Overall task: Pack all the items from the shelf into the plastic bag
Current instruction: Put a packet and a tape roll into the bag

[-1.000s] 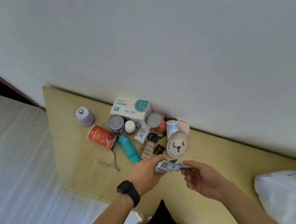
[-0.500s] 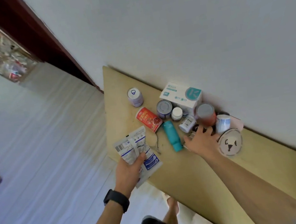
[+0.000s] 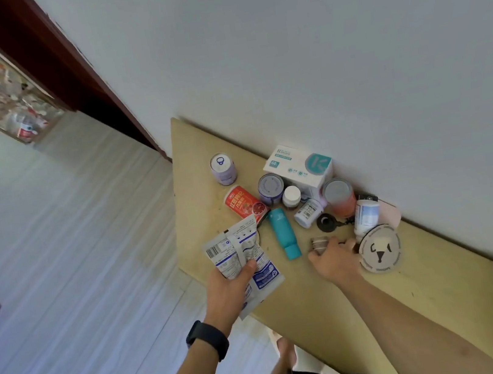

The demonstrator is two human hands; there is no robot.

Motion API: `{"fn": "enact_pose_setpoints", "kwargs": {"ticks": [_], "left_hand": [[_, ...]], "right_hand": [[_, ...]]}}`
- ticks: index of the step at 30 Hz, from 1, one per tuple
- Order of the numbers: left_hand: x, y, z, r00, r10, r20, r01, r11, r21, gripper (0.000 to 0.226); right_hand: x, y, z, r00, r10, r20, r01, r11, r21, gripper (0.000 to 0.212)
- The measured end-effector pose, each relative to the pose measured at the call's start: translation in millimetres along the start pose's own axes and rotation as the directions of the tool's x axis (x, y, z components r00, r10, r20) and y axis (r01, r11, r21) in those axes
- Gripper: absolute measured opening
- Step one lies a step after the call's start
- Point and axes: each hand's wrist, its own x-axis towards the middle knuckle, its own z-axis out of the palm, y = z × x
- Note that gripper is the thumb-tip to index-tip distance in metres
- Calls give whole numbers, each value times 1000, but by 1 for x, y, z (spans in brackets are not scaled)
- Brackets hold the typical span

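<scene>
Most items remain on the shelf (image 3: 429, 281), clustered along its wall edge: white box (image 3: 298, 168), cans, teal bottle (image 3: 283, 234). Your left hand (image 3: 227, 289) grips white packets (image 3: 242, 256); your right hand (image 3: 334, 258) closes on a small brown item (image 3: 319, 242). Bag barely visible.

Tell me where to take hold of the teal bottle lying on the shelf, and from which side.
Grip the teal bottle across the middle of its body, coming down from above. It lies flat on the shelf with bare board along both long sides, so fingers should fit there. Its far end sits close to the red can.
</scene>
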Motion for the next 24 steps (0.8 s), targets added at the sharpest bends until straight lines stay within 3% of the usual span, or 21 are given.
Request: {"fn": "enact_pose_setpoints", "kwargs": {"ticks": [2,5,8,9,10,11,13,15,19,24], "left_hand": [[-3,5,5,1000,12,3,-12,1000,-3,30],[-6,11,10,999,34,18,-34,999,6,32],[-11,17,17,999,40,15,-40,999,-2,29],[-13,19,21,999,39,15,-39,999,-16,28],[-15,22,25,999,37,20,-36,999,-26,27],[-18,24,29,999,35,33,-34,999,-35,26],[-27,29,42,996,32,89,-27,998,-62,25],[-37,35,60,985,21,172,-9,997,-74,27],[-69,53,115,929,36,368,-17,998,-56,32],[-135,78,212,819,32,573,-68,997,41,25]], "right_hand": [[-3,8,7,1000,-25,-15,24,998,-57,68],[-13,22,3,999,-42,-23,42,999,3,68],[-28,40,-9,999,-17,-39,26,966,256,63],[-35,46,-17,1000,0,3,-2,893,450,57],[-47,51,-28,996,9,86,-65,731,679,49],[-60,57,-40,979,-6,204,-176,485,857,42],[-86,79,-63,911,-151,383,-385,15,923,40],[-116,108,-83,864,-304,402,-484,-279,829,44],[-171,181,-101,881,-394,261,-446,-510,736,42],[-239,288,-111,955,-278,103,-264,-641,721,39]]}}
